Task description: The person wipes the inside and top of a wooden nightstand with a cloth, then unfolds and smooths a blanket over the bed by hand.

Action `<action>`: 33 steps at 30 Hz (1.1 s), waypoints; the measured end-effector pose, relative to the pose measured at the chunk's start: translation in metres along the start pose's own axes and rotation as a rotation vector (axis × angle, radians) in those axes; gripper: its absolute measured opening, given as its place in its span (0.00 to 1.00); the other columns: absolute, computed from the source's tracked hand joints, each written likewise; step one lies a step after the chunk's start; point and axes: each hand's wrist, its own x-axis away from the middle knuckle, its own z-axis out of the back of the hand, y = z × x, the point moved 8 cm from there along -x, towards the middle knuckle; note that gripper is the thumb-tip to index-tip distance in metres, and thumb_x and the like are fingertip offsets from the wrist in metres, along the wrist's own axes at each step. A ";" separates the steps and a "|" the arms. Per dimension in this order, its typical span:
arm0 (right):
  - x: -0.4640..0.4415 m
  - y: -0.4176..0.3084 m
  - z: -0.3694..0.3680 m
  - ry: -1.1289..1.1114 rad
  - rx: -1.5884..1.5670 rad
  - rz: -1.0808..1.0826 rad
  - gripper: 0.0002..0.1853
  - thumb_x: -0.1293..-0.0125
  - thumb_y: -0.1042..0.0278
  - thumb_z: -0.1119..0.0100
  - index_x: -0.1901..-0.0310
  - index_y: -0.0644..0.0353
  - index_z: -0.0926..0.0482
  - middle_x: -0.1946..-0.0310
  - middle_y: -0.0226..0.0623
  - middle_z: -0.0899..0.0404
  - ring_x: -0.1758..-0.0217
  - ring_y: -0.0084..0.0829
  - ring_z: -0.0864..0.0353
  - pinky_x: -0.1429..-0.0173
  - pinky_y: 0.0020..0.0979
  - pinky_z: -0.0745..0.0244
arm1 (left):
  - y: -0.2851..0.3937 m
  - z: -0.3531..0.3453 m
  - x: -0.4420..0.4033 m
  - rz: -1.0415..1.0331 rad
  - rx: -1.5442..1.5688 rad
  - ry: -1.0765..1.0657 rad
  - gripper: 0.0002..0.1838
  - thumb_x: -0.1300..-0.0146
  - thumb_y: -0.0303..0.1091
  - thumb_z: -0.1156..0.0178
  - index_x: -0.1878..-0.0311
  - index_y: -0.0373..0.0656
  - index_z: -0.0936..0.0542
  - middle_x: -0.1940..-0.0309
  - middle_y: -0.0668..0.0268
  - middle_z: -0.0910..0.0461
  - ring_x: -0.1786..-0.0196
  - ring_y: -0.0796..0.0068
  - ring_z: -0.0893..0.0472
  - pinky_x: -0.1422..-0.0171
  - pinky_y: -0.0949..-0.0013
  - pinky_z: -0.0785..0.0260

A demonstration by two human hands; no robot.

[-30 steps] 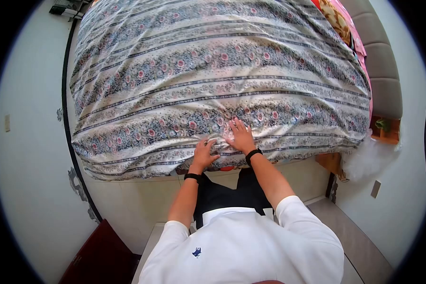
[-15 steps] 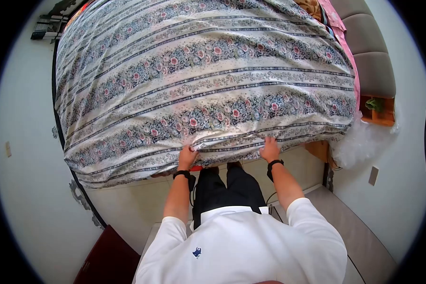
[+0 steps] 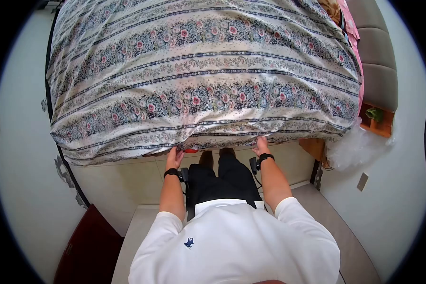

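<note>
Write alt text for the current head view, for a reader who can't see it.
A person's left hand and right hand are at the near edge of a floral striped bedcover. A grey padded headboard stands at the picture's right.

The left hand [image 3: 173, 157] and right hand [image 3: 261, 146], set apart, both touch the near edge of a floral striped cover [image 3: 203, 102] that spreads beyond them; whether they grip it is unclear. Just right of the left hand, a red thing [image 3: 190, 151] shows under the edge. Well to the right of the right hand sit crumpled clear plastic [image 3: 350, 152] and, farther off, a grey headboard [image 3: 381, 85]
</note>
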 end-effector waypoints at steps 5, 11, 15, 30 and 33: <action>-0.013 0.013 -0.001 0.097 -0.030 -0.001 0.09 0.32 0.64 0.47 0.58 0.59 0.30 0.70 0.36 0.31 0.69 0.34 0.34 0.57 0.44 0.32 | 0.037 -0.010 0.030 -0.115 0.045 0.052 0.09 0.36 0.34 0.44 0.57 0.40 0.26 0.62 0.62 0.22 0.58 0.65 0.22 0.48 0.60 0.26; -0.088 0.012 0.019 -0.047 -0.476 0.129 0.10 0.40 0.76 0.36 0.58 0.65 0.24 0.62 0.36 0.22 0.60 0.36 0.22 0.56 0.36 0.26 | 0.066 0.027 0.036 -0.273 0.238 0.030 0.10 0.39 0.35 0.38 0.57 0.45 0.25 0.59 0.66 0.22 0.59 0.68 0.23 0.54 0.62 0.29; 0.104 -0.131 -0.017 -0.259 -0.265 0.818 0.16 0.39 0.76 0.36 0.51 0.60 0.29 0.61 0.28 0.25 0.62 0.22 0.26 0.58 0.24 0.31 | 0.065 0.049 0.043 -0.192 -0.139 -0.071 0.09 0.41 0.33 0.38 0.60 0.43 0.26 0.62 0.65 0.23 0.62 0.69 0.22 0.55 0.63 0.29; 0.060 -0.006 0.162 0.129 0.427 0.236 0.05 0.37 0.70 0.48 0.66 0.54 0.34 0.79 0.34 0.26 0.80 0.28 0.21 0.82 0.27 0.31 | 0.053 0.050 0.050 -0.130 0.007 0.007 0.23 0.38 0.50 0.38 0.49 0.48 0.33 0.48 0.61 0.31 0.43 0.60 0.27 0.41 0.58 0.35; 0.054 -0.035 0.089 -0.005 0.378 0.281 0.19 0.37 0.51 0.40 0.54 0.52 0.33 0.59 0.35 0.22 0.59 0.30 0.19 0.62 0.34 0.24 | 0.069 0.023 0.041 -0.237 -0.113 0.074 0.28 0.43 0.53 0.34 0.50 0.47 0.35 0.48 0.60 0.33 0.41 0.58 0.31 0.38 0.54 0.37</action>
